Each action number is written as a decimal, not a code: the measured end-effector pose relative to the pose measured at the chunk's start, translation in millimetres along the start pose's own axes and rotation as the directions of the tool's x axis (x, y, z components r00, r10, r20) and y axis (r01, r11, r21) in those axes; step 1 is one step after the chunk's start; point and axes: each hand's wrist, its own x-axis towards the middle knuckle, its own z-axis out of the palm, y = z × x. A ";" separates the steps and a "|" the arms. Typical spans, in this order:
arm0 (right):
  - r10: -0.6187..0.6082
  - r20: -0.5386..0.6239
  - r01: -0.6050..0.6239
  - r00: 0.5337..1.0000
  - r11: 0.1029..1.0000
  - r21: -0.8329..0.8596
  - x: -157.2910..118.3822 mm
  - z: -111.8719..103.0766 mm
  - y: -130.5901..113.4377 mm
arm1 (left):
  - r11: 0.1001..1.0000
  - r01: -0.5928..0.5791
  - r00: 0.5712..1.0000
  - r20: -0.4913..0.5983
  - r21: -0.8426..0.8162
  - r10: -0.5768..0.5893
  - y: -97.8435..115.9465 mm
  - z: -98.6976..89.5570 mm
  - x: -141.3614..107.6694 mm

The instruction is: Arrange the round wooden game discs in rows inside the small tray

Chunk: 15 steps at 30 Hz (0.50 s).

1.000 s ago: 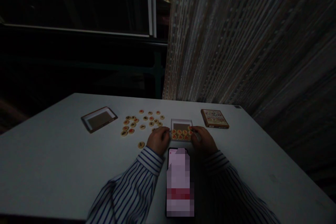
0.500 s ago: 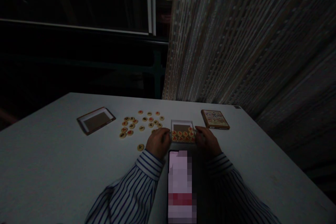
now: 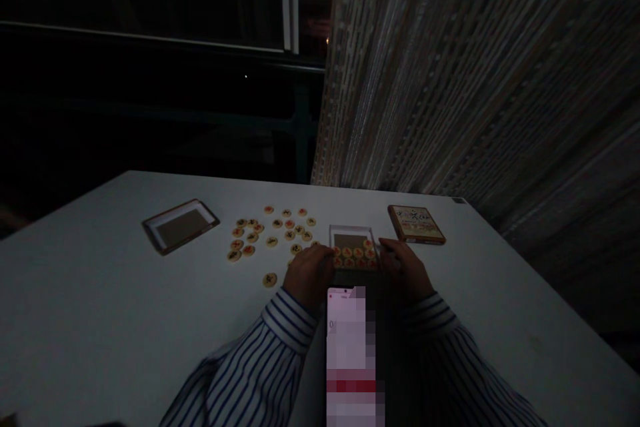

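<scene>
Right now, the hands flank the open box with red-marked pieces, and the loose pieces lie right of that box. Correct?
The side is wrong: the head view shows the loose pieces left of that box. The left hand and right hand do flank it.

phone mostly blurred out and chopped off at the bottom, loose piece half tucked behind the left hand, right hand all murk underneath, box lettering too tiny to read tbh
</scene>
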 end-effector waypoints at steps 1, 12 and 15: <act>-0.004 -0.002 0.004 1.000 1.000 -0.002 -0.1 -0.1 -0.2 | 1.000 -0.003 1.000 0.006 0.006 0.003 -0.1 0.1 -0.3; 0.020 0.018 -0.020 1.000 0.999 0.035 -0.8 0.3 -3.1 | 1.000 0.010 1.000 0.003 0.024 -0.010 -0.3 0.0 -4.5; 0.029 0.026 -0.030 0.999 0.999 0.023 -1.4 0.8 -4.1 | 0.999 0.020 1.000 0.010 0.032 -0.020 -0.6 -0.8 -3.7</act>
